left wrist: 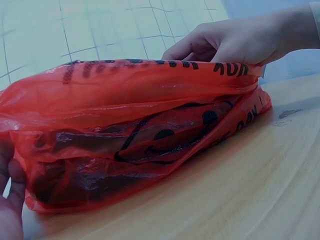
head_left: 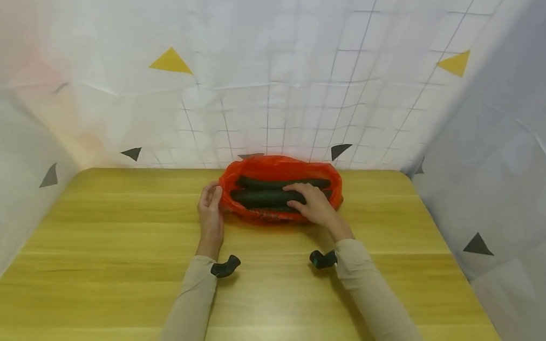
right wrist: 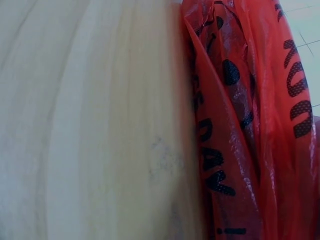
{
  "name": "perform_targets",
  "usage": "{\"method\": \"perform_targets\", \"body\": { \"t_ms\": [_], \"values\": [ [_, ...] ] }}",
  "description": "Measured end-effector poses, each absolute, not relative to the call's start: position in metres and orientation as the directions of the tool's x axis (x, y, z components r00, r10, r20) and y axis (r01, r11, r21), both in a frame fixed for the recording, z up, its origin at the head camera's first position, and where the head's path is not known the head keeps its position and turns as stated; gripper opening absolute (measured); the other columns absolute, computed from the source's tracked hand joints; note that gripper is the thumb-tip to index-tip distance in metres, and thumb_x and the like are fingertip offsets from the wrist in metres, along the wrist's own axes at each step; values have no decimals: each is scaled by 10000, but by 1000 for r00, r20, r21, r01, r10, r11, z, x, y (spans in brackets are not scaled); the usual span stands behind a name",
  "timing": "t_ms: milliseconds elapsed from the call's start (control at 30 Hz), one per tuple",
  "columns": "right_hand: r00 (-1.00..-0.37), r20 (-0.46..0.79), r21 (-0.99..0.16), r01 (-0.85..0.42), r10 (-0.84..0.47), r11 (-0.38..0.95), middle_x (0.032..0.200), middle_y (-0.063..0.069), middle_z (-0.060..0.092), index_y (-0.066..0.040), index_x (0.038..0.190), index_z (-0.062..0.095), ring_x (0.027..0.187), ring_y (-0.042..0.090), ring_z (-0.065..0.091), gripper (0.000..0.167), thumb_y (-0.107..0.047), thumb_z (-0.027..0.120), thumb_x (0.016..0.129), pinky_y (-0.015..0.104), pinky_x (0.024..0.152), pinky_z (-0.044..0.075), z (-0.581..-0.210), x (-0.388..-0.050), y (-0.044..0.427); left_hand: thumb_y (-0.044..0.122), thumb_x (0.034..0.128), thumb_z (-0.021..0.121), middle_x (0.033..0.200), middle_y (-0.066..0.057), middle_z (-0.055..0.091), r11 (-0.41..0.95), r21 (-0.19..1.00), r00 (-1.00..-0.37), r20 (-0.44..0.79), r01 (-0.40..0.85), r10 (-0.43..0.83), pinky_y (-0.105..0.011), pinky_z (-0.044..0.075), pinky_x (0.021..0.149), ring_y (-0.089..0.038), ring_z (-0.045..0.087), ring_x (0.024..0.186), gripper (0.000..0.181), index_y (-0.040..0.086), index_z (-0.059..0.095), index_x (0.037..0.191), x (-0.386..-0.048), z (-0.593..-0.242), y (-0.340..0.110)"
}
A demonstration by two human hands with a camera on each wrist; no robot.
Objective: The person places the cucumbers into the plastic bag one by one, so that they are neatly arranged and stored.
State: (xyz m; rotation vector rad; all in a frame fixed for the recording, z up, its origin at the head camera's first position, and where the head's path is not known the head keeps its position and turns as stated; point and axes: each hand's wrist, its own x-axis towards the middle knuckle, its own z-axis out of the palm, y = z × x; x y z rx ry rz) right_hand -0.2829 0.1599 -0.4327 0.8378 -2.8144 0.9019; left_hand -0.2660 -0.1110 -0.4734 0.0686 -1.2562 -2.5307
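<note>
A red plastic bag point(head_left: 280, 164) lies with its mouth open upward near the table's back edge. Inside are long dark green cucumbers; the front cucumber point(head_left: 260, 197) lies alongside a rear cucumber point(head_left: 264, 184), and more green shows below. My left hand point(head_left: 210, 214) holds the bag's left end, its fingers and thumb at the film. Reaching in from the right, my right hand point(head_left: 317, 206) grips the front cucumber between thumb and fingers. In the left wrist view the bag's rim partly hides the right hand point(left wrist: 245, 42). Only the printed bag point(right wrist: 235, 150) and tabletop appear in the right wrist view.
The wooden table point(head_left: 114, 254) meets a white sheet point(head_left: 265, 40) at the back, with more sheeting at both sides. Yellow and dark triangles mark the sheets. Black wrist devices point(head_left: 226, 267) stick out from both sleeves above the tabletop.
</note>
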Motion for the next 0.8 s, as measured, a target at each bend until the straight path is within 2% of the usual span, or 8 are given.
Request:
{"method": "perform_targets", "body": {
  "t_ms": [233, 567, 700, 800],
  "values": [
    [-843, 244, -526, -530, -479, 665, 1310, 42, 576, -189, 1288, 560, 1219, 288, 494, 397, -242, 641, 903, 557, 1064, 309, -436, -284, 157, 239, 873, 675, 1049, -13, 585, -559, 786, -952, 114, 262, -285, -203, 498, 822, -141, 573, 972, 280, 91, 595, 1097, -267, -473, -115],
    [-830, 264, -508, -552, -491, 661, 1302, 53, 580, -185, 1295, 554, 1202, 271, 508, 394, -231, 630, 911, 532, 1063, 319, -442, -286, 154, 200, 901, 642, 1039, -4, 571, -548, 801, -951, 86, 243, -297, -199, 480, 845, -135, 558, 966, 198, 98, 611, 1067, -269, -477, -118],
    [-817, 256, -498, -569, -516, 655, 1306, 50, 579, -168, 1305, 545, 1207, 268, 508, 403, -220, 627, 914, 537, 1061, 321, -440, -286, 153, 211, 926, 608, 1065, 14, 584, -490, 839, -956, 112, 237, -270, -196, 469, 876, -117, 560, 999, 225, 73, 591, 1102, -265, -477, -119],
    [-807, 251, -488, -583, -535, 650, 1311, 56, 574, -154, 1310, 540, 1218, 277, 501, 403, -207, 619, 919, 552, 1050, 331, -436, -286, 155, 238, 939, 587, 1055, 14, 580, -401, 888, -964, 143, 225, -223, -199, 480, 811, -108, 561, 957, 277, 48, 563, 1139, -261, -475, -123]
  ]
}}
